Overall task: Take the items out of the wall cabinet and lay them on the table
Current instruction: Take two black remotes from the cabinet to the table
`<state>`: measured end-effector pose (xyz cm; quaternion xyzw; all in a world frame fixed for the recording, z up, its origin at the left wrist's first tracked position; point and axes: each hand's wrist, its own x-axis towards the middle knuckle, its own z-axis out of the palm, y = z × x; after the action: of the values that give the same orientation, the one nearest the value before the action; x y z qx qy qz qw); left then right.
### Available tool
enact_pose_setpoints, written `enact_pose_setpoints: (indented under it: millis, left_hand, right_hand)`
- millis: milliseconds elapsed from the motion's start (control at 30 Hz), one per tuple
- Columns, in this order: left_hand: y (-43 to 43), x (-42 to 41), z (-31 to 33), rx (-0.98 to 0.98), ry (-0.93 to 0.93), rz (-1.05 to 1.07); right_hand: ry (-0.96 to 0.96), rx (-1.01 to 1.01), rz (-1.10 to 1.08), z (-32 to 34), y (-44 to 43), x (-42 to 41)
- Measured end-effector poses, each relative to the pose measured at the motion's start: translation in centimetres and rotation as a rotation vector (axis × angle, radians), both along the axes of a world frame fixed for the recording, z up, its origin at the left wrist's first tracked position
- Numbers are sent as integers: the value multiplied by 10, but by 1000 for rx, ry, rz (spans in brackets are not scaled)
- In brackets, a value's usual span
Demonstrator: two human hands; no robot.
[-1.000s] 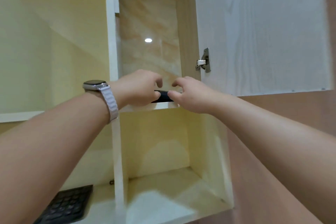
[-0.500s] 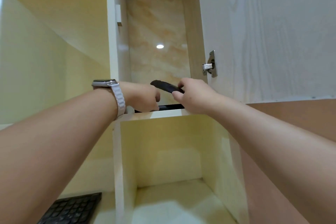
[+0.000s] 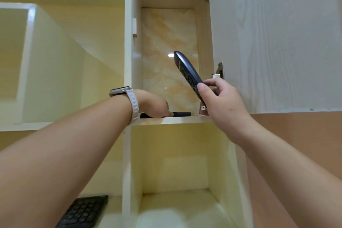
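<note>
Seen from below: an open wall cabinet (image 3: 167,120) in the middle of the frame, with its pale wood-grain door (image 3: 273,39) swung out to the upper right. Right hand (image 3: 222,102), just right of centre, closed around the lower end of a dark remote control (image 3: 187,72); thumb on the near side, other fingers on the far side. Remote lifted clear of the shelf, tilted, with its free end pointing up and to the left in front of the marbled back panel (image 3: 166,42). Left hand (image 3: 153,104), at the centre, reaching over the shelf edge, with a watch (image 3: 120,91) on a pale band at the wrist. Fingers curled down onto a second dark flat item (image 3: 182,114) lying on the shelf; cannot tell whether really gripped or only touched, fingertips hidden. Lower compartment under the shelf open. Black keyboard (image 3: 83,213) in the lower left of the frame, partly behind the left forearm.
</note>
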<state>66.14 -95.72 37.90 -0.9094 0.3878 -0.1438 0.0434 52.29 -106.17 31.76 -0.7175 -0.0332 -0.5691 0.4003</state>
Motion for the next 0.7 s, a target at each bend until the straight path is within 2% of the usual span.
enact_pose_setpoints:
  millis: [133,267,500,700]
  left_hand:
    - [8,-8,-1,-82,64,-54]
    - [27,-23,-6,-157,21,-166]
    - [48,-34,-36,-242,-405,-209]
    - [73,-51,-57,-332,-638,-209]
  right_hand:
    - [-23,48,69,-15,3,-15]
    - [-47,271,275,-39,5,-23]
    - [14,462,529,-86,19,-36]
    - [21,533,536,-120,15,-50]
